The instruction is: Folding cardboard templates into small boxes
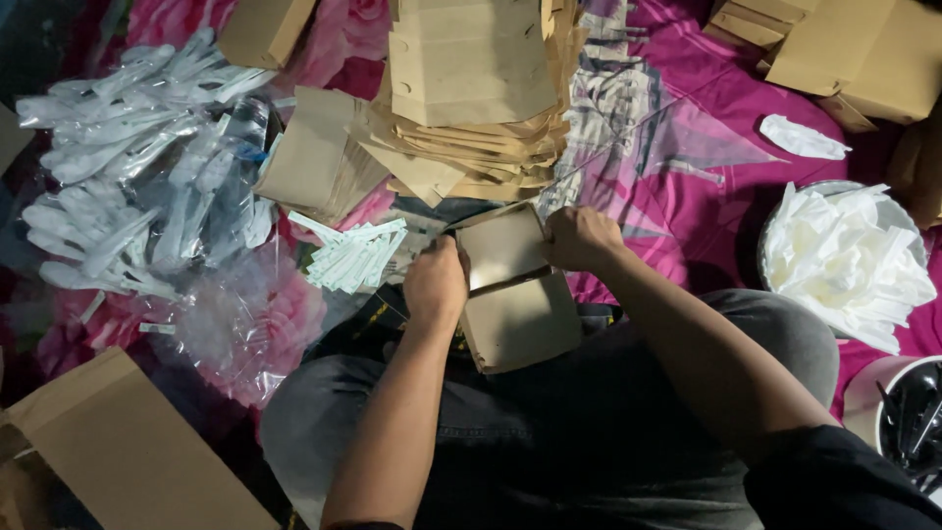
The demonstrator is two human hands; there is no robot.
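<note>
A brown paper envelope rests on my lap, its top flap lifted. My left hand grips the envelope's left edge at the mouth. My right hand pinches the right corner of the raised flap. Both hands hold the envelope's mouth apart. Just beyond my hands rises a tall stack of flat brown envelopes.
Wrapped plastic spoons lie in a heap on clear film at left. Small pale sachets sit by my left hand. A bowl of white folded napkins stands at right, with a cup of dark cutlery below it. Brown boxes lie around.
</note>
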